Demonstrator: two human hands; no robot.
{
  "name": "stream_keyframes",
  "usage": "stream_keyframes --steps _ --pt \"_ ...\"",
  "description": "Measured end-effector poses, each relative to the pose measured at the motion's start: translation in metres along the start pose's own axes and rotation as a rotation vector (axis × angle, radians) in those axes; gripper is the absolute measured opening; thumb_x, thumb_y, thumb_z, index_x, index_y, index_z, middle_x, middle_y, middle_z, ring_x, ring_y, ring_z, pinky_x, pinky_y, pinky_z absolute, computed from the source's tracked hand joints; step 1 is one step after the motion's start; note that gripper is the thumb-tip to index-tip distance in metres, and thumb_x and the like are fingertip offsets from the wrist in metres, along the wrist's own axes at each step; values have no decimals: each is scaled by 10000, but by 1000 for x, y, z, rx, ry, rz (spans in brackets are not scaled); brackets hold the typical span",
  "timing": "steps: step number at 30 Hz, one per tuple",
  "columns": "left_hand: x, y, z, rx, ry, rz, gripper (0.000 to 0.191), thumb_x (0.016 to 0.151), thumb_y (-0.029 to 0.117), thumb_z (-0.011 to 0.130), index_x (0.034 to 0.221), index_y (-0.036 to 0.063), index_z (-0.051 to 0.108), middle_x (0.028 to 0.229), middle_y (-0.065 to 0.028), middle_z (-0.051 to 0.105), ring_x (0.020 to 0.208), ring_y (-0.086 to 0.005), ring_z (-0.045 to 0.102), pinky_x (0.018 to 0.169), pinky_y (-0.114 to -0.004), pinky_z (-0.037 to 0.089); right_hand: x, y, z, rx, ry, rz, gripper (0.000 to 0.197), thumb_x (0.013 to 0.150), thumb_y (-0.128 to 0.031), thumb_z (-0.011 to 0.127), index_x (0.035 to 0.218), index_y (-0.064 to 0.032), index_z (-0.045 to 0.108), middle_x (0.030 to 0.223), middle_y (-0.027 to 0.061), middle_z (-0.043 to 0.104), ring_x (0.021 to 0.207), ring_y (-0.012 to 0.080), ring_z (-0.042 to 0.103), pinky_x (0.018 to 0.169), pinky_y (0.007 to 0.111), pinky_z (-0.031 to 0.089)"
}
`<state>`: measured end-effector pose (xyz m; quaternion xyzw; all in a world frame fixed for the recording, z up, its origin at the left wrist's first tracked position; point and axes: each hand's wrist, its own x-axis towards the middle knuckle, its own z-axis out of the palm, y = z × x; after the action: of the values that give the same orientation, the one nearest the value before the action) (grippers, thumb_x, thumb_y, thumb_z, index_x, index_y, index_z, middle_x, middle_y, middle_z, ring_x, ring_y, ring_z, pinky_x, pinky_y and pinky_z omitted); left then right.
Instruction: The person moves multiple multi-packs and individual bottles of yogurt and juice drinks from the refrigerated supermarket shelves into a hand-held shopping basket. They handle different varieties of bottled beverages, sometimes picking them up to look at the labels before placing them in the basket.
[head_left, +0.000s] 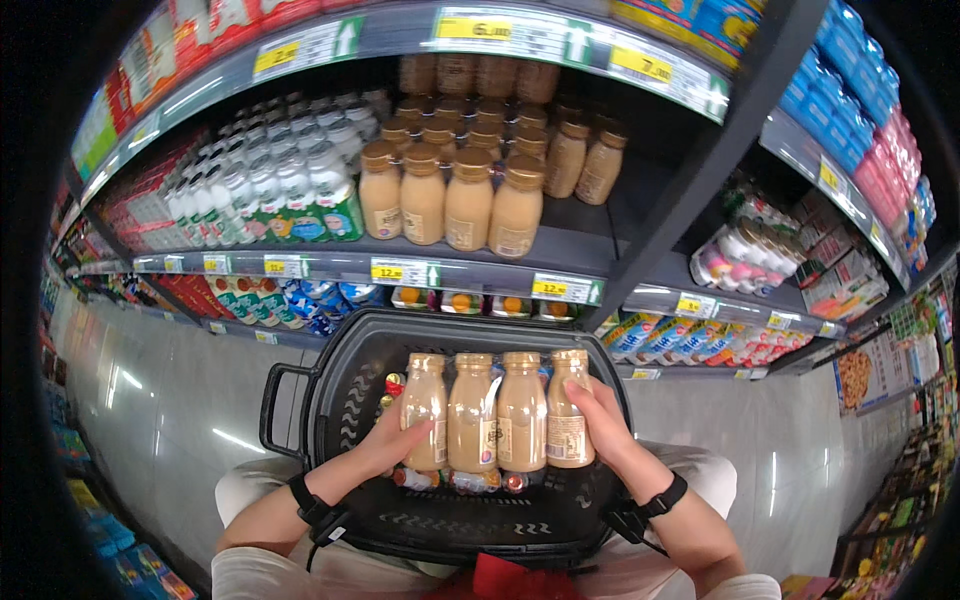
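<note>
Between my two hands is a row of bottles (472, 420) with a tan, milky drink and gold-brown caps, held above a black plastic shopping basket (540, 517). My left hand (397, 439) grips the leftmost bottle, thumb across its front. On the other side my right hand (600, 420) clasps the rightmost bottle, thumb near its shoulder. The bottles lean back, labels towards me. Beneath them, partly hidden, several small packaged items (469, 480) lie in the basket. Matching bottles (469, 202) stand in rows on the shelf ahead.
A dark metal shelf (480, 264) with price tags runs across just beyond the basket. White-capped bottles (285, 180) fill its left part, and a slanted upright post (682, 157) stands to the right. The basket's handle (274, 409) sticks out left over the tiled floor (187, 390).
</note>
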<state>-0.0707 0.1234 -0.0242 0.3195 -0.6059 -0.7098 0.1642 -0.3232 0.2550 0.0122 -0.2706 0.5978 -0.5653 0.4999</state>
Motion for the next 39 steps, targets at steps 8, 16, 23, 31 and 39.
stream_keyframes --steps 8,16,23,31,39 --pt "-6 9 -18 147 -125 130 376 835 203 508 1135 -15 448 1038 -57 546 948 -119 497 835 -274 404 -10 15 8 57 30 -50 325 854 -233 534 1032 38 517 898 65 582 794 98 521 714 252 424" --pt "-5 7 -4 -198 100 92 309 849 227 486 1073 14 494 984 -47 565 907 -111 522 782 -279 421 -12 -13 16 -367 42 -365 275 825 -183 568 1009 17 530 830 90 605 731 109 549 680 275 450" --pt "1 4 10 -209 188 -13 336 865 267 492 1072 3 481 980 -64 557 902 -122 524 785 -276 418 5 10 20 -145 47 -77 275 842 -211 559 994 18 539 833 56 596 739 89 532 678 252 439" --pt "7 -13 13 -369 228 -106 369 869 292 487 1113 16 462 1010 -73 545 908 -140 534 790 -280 421 8 8 17 -186 37 43 337 851 -294 541 987 14 539 833 54 587 731 98 537 663 247 434" --pt "6 0 8 -272 195 -314 399 877 321 447 1143 23 446 1040 -99 551 908 -175 572 754 -325 475 3 19 18 126 50 230 362 845 -301 535 995 29 524 829 61 576 718 111 552 637 254 447"
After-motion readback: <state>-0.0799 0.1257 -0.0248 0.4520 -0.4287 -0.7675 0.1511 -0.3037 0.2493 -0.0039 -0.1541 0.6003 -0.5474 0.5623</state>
